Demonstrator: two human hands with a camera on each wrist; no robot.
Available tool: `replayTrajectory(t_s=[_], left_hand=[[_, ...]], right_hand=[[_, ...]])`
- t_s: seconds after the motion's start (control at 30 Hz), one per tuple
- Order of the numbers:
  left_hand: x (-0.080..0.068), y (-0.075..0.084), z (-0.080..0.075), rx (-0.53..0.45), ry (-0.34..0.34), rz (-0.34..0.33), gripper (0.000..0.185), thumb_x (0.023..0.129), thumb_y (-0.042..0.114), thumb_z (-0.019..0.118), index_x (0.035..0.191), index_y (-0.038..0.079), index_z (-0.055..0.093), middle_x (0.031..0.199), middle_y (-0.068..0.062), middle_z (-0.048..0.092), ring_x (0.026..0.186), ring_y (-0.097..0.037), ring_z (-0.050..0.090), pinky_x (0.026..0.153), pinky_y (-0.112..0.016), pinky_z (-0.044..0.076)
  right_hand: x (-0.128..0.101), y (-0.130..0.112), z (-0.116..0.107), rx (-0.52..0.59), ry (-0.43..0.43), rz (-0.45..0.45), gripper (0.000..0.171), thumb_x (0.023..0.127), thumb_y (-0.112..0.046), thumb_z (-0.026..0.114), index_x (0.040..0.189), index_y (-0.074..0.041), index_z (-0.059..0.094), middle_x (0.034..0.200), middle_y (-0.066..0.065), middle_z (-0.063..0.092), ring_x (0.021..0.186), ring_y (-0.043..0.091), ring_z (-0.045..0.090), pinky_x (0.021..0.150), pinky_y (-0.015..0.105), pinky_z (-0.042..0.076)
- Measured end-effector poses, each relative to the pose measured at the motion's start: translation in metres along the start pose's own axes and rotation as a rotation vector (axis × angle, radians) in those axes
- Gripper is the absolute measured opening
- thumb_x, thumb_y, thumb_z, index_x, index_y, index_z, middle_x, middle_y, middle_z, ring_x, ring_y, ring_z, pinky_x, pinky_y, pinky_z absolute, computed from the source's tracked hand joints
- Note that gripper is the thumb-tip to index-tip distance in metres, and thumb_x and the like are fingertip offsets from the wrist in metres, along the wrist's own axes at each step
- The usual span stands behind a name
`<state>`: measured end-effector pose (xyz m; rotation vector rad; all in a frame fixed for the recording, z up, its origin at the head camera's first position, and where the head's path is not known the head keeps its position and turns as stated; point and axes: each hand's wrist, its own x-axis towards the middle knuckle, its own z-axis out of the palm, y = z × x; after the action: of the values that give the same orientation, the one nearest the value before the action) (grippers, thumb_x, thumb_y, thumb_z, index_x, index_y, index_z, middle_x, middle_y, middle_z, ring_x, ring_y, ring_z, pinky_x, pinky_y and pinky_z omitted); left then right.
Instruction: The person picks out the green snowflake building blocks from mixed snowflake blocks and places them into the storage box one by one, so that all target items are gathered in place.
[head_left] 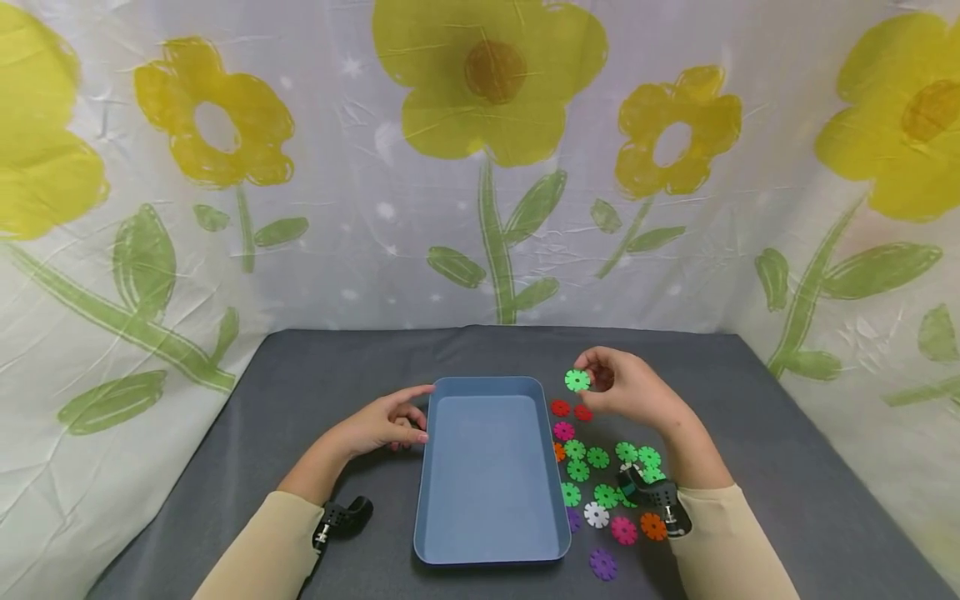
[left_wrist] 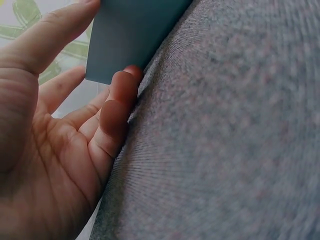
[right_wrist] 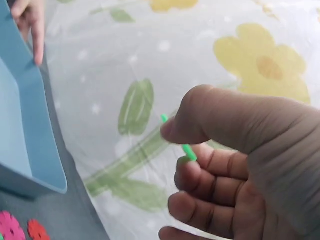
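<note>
A shallow blue tray (head_left: pixel 491 467) lies on the dark table. My left hand (head_left: pixel 386 421) touches its left wall with the index finger and thumb; in the left wrist view the fingers lie loosely against the tray's side (left_wrist: pixel 117 40). Beyond the tray's far right corner, my right hand (head_left: pixel 626 387) holds up a bright green notched disc (head_left: pixel 577 380) between thumb and finger. From the right wrist the green disc (right_wrist: pixel 188 152) appears edge-on, partly hidden by the thumb. Below this hand, several notched plastic discs lie flat, among them a red disc (head_left: pixel 560 407) and a green disc (head_left: pixel 597 457).
More discs are spread along the tray's right side: a white disc (head_left: pixel 596 515), a pink disc (head_left: pixel 624 530), an orange disc (head_left: pixel 653 526) and a purple disc (head_left: pixel 603 564). Some sit close against the tray wall. A flower-printed curtain (head_left: pixel 337 208) stands behind the grey tablecloth (head_left: pixel 330 358).
</note>
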<state>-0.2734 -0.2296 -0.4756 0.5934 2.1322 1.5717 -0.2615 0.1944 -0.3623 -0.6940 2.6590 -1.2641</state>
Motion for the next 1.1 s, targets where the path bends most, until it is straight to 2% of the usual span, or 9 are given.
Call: replayTrajectory(t_s=[0.13, 0.33, 0.63, 0.77, 0.97, 1.1], left_hand=[[0.001, -0.002, 0.000, 0.014, 0.014, 0.007, 0.087, 0.093, 0.013, 0.077, 0.163, 0.009, 0.026, 0.111, -0.018, 0.063, 0.073, -0.021, 0.058, 0.062, -0.033, 0.048], [0.001, -0.002, 0.001, 0.026, 0.031, 0.008, 0.087, 0.092, 0.013, 0.078, 0.163, 0.008, 0.027, 0.112, -0.019, 0.063, 0.074, -0.023, 0.059, 0.061, -0.034, 0.049], [0.002, -0.004, 0.001, 0.039, 0.043, 0.008, 0.086, 0.093, 0.013, 0.077, 0.163, 0.009, 0.028, 0.114, -0.021, 0.063, 0.075, -0.023, 0.060, 0.062, -0.034, 0.050], [0.001, -0.005, 0.002, 0.048, 0.051, 0.004, 0.086, 0.092, 0.013, 0.078, 0.163, 0.009, 0.029, 0.114, -0.020, 0.063, 0.076, -0.023, 0.060, 0.062, -0.034, 0.050], [0.001, -0.005, 0.002, 0.057, 0.061, 0.004, 0.085, 0.092, 0.013, 0.078, 0.162, 0.009, 0.030, 0.112, -0.018, 0.063, 0.075, -0.023, 0.060, 0.062, -0.034, 0.050], [0.002, -0.005, 0.003, 0.050, 0.065, 0.006, 0.085, 0.092, 0.012, 0.078, 0.162, 0.009, 0.030, 0.110, -0.018, 0.064, 0.073, -0.022, 0.059, 0.061, -0.034, 0.050]], right_hand=[[-0.002, -0.011, 0.005, 0.072, -0.004, -0.058, 0.032, 0.087, -0.004, 0.077, 0.115, 0.000, 0.062, 0.093, 0.013, 0.057, 0.077, 0.024, 0.053, 0.065, 0.031, 0.048], [-0.005, -0.026, 0.017, 0.121, -0.032, -0.124, 0.030, 0.087, -0.003, 0.079, 0.112, -0.001, 0.063, 0.088, 0.014, 0.055, 0.071, 0.021, 0.051, 0.061, 0.029, 0.045], [-0.006, -0.046, 0.046, 0.084, -0.106, -0.199, 0.026, 0.087, -0.010, 0.082, 0.107, -0.011, 0.066, 0.086, 0.010, 0.057, 0.070, 0.016, 0.051, 0.061, 0.028, 0.046], [-0.006, -0.049, 0.060, 0.103, -0.158, -0.232, 0.026, 0.087, -0.012, 0.082, 0.107, -0.011, 0.066, 0.086, 0.012, 0.058, 0.067, 0.014, 0.051, 0.058, 0.027, 0.046], [-0.005, -0.055, 0.083, 0.100, -0.214, -0.258, 0.026, 0.086, -0.016, 0.085, 0.104, -0.014, 0.067, 0.086, 0.010, 0.060, 0.067, 0.010, 0.050, 0.061, 0.025, 0.044], [-0.004, -0.058, 0.100, 0.067, -0.245, -0.309, 0.025, 0.085, -0.015, 0.086, 0.103, -0.015, 0.067, 0.085, 0.001, 0.061, 0.065, 0.007, 0.048, 0.060, 0.023, 0.043]])
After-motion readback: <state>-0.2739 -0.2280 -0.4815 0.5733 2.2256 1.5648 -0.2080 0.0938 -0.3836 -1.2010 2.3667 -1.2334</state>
